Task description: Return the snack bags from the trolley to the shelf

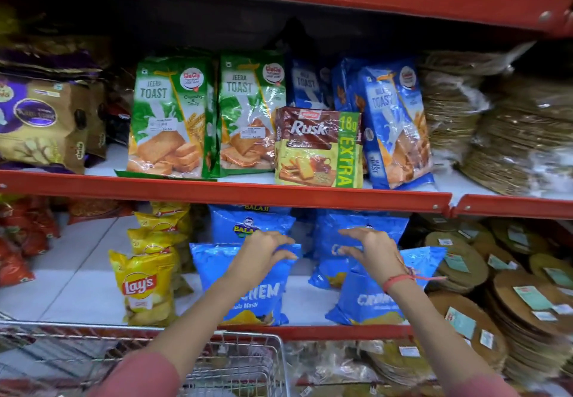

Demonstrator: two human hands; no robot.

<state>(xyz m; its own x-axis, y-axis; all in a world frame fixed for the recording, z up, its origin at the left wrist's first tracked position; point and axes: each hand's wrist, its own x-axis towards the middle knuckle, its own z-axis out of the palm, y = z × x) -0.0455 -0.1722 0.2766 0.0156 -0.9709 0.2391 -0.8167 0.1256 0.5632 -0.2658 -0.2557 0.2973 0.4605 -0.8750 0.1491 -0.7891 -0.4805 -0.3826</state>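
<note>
Two blue snack bags stand at the front of the lower shelf [77, 291]. My left hand [266, 251] curls its fingers and thumb over the top edge of the left blue bag [248, 291]. My right hand [369, 248] hovers with fingers spread at the top of the right blue bag [369, 300]; whether it touches the bag is unclear. More blue bags [248, 223] stand behind them. The wire trolley [248, 347] is below my arms at the bottom edge; its contents are hidden.
Yellow Lay's bags [145, 288] stand in a row left of the blue ones. Red bags [18, 251] lie at far left. Round flatbread stacks [496, 288] fill the right. The upper shelf holds toast packs [170, 117] and a Rusk pack [319, 148].
</note>
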